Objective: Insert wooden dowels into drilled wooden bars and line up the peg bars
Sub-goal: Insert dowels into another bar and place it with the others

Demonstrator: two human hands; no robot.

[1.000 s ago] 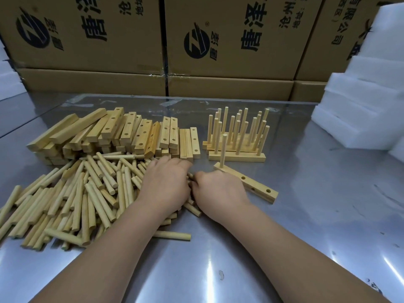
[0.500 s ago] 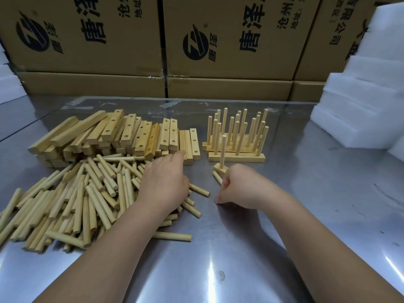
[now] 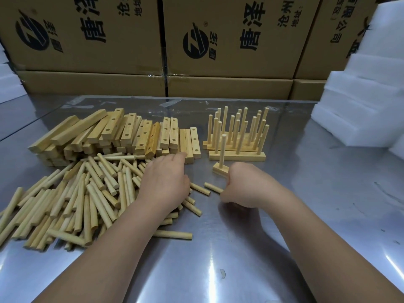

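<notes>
Grey polished sheet-metal surface [image 3: 218,270], strongly reflective; white glare streaks [image 3: 213,267] near the front, fine scratches and dark scuffs [image 3: 384,193] on the right side. Rear: a wall of brown corrugated cardboard boxes [image 3: 229,29], with a tall upper row sitting on a flatter lower row [image 3: 229,87]. Black round logos and large Chinese characters printed on the faces, clear tape along the seams. Right: stepped stack of white foam blocks [image 3: 360,106]. Far left edge: more white foam [image 3: 6,84], partly cut off. The boxes are mirrored dimly in the metal.

Printed cardboard boxes [image 3: 229,40] behind steel table [image 3: 328,193]; white foam blocks [image 3: 360,110] right.
</notes>
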